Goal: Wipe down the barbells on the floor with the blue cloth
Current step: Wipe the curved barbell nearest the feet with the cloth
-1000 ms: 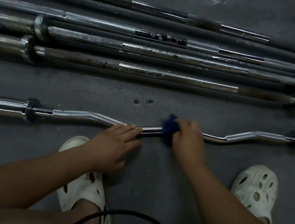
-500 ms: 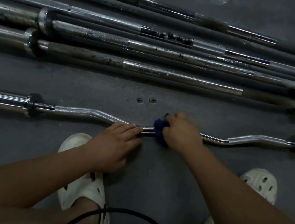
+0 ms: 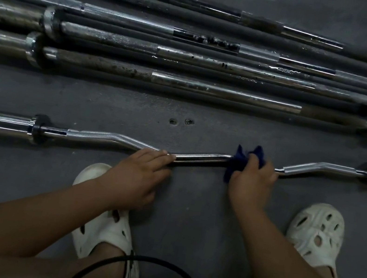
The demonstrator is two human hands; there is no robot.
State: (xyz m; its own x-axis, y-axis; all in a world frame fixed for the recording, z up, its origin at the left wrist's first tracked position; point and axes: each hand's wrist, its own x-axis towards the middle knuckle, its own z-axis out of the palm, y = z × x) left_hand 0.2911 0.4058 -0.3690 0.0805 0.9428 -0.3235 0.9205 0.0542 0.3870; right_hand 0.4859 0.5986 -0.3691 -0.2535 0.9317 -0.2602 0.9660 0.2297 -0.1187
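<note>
A chrome curl bar [image 3: 109, 138] with bends lies across the dark floor close in front of me. My right hand [image 3: 252, 182] grips the blue cloth [image 3: 238, 162], which is wrapped round the bar's middle stretch. My left hand [image 3: 139, 175] rests on the bar a little to the left, its fingers laid straight over the shaft. Several straight barbells [image 3: 210, 89] lie side by side farther back, some rusty and spotted.
My two feet in white clogs [image 3: 315, 233] stand on the grey floor on either side of my arms. A black cable [image 3: 155, 266] loops at the bottom edge. Two small holes [image 3: 180, 121] mark the floor between the curl bar and the straight bars.
My right hand slid the cloth left along the bar, then back to the right. The left hand stayed where it was on the bar.
</note>
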